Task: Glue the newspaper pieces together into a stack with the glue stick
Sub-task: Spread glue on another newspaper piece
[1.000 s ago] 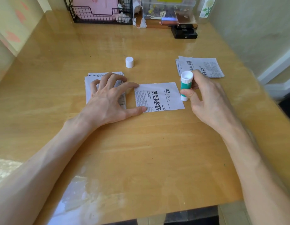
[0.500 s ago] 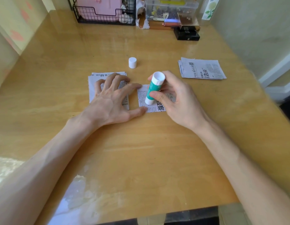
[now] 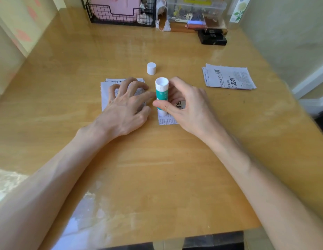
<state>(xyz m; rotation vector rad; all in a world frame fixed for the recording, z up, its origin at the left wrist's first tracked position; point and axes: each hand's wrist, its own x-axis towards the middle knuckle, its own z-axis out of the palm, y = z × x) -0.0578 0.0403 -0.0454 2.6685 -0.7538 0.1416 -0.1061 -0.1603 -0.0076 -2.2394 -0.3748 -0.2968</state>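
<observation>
Two hands meet in the middle of the frame. The right hand (image 3: 189,109) wraps thumb and fingers round the glue stick (image 3: 161,94), which stands almost straight up with its bottom end on the loose newspaper piece (image 3: 168,121). The left hand (image 3: 124,109), fingers spread wide, presses the stack (image 3: 105,95) just to the left. Rubbing likely comes next.

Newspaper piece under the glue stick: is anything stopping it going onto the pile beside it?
Yes. The left hand rests spread on that pile, covering most of its top. The glue stick, held by the right hand, stands on the newspaper piece too. The cap stands apart, behind.
</observation>
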